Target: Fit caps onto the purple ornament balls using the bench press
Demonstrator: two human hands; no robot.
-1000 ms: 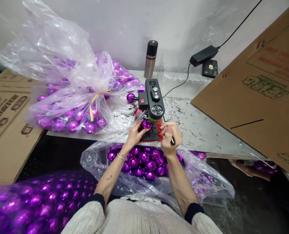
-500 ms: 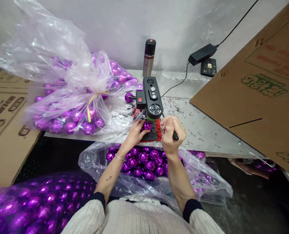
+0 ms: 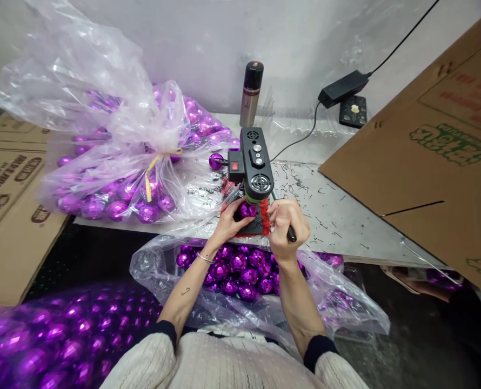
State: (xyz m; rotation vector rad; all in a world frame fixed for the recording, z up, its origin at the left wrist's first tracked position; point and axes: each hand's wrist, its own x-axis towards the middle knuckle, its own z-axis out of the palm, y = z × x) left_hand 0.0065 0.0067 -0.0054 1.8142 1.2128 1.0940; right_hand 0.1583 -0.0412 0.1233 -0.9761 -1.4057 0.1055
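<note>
My left hand (image 3: pixel 227 222) pinches a purple faceted ball (image 3: pixel 246 209) and holds it under the head of a small black bench machine (image 3: pixel 255 165) with a red switch. My right hand (image 3: pixel 287 228) is closed round the machine's black lever handle (image 3: pixel 291 234) at its right side. The ball rests above the machine's dark base plate, which sits on a red mat (image 3: pixel 266 219). An open plastic bag of purple balls (image 3: pixel 234 268) lies in front of me, below both wrists.
A large tied bag of purple balls (image 3: pixel 114 156) fills the table's left. A metal flask (image 3: pixel 251 93) stands at the back. A power adapter (image 3: pixel 343 88) and cable lie back right. A big cardboard sheet (image 3: pixel 427 156) leans on the right. More purple balls (image 3: pixel 54 335) lie lower left.
My right hand has shifted slightly on the lever, which sits a little differently. My left hand keeps the ball under the machine head. The view has wobbled slightly.
</note>
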